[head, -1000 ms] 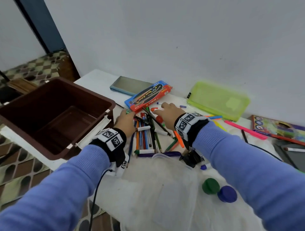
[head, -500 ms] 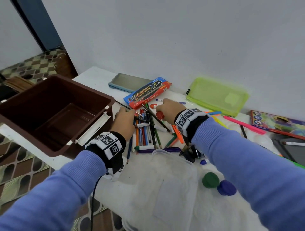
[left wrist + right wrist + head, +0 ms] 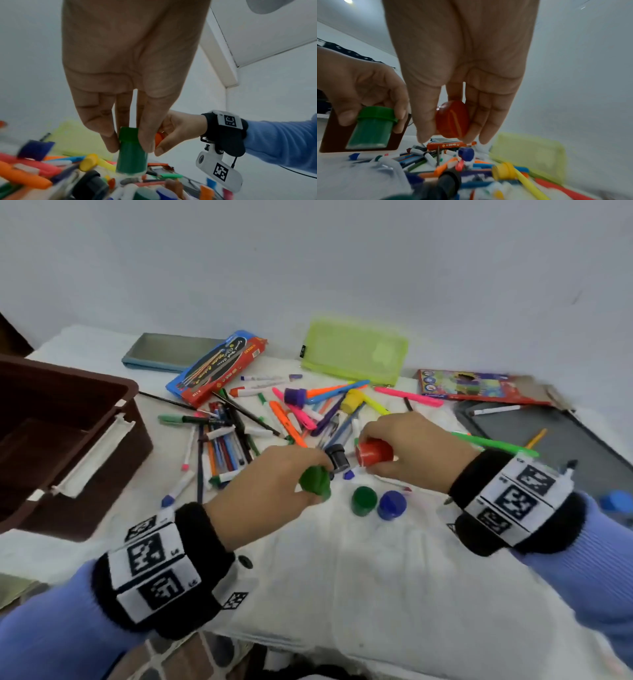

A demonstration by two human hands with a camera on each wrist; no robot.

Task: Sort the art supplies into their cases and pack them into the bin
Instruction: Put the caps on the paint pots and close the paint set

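Head view now showing both hands lifted off the marker pile, unlike a second ago, when lying flat among the pens. Left hand now gripping a small green paint jar with a ribbed green screw cap, fingers and thumb pinching just under the cap, jar hanging upright above the clutter. Right hand now holding a small round red paint jar, fingers and thumb curling round it, flat end facing the right wrist camera. Camera also sitting closer and more over the tabletop than before, so the brown plastic bin now appearing at the far left edge, partly cut off.

Resting on the white tabletop just below the hands: a second green jar and a blue jar, side by side, with a black-capped jar between the two hands. Farther back, lying scattered: markers and pens, a purple-capped jar, a yellow-capped jar. Lying near the wall: a lime green mesh pencil case, a blue and red marker box, a grey tin case.
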